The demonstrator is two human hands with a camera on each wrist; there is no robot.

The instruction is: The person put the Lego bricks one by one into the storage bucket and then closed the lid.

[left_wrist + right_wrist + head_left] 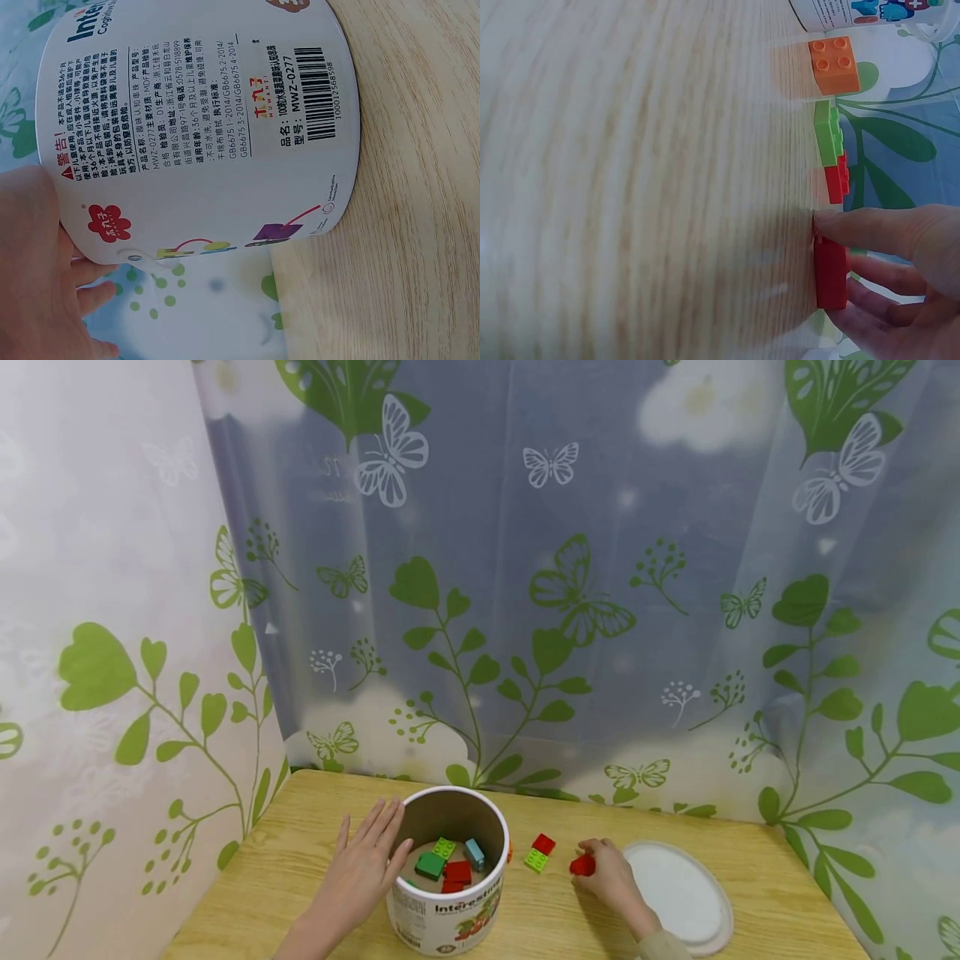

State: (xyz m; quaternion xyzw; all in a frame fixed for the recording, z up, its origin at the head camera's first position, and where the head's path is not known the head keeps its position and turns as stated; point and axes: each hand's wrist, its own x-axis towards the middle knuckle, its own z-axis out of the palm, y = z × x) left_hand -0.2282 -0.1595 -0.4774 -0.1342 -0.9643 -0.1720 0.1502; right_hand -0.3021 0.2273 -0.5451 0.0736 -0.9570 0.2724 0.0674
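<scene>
My left hand (362,868) lies with straight fingers against the left rim of a round white bucket (450,906). In the left wrist view, its fingers (96,298) reach past the edge of the printed bucket wall. Inside the bucket are several toy building blocks, among them a dark green block (430,866), a blue block (474,854) and a red block (457,872). To the right, my right hand (611,878) pinches a red building block (831,276) between thumb and fingers, low at the tabletop.
A light green block (536,860) and a red one (543,843) sit together between the bucket and my right hand. An orange block (835,66) stands beside the bucket. At the right lies a round white lid (678,893) on the wooden table (330,802). A patterned curtain hangs behind.
</scene>
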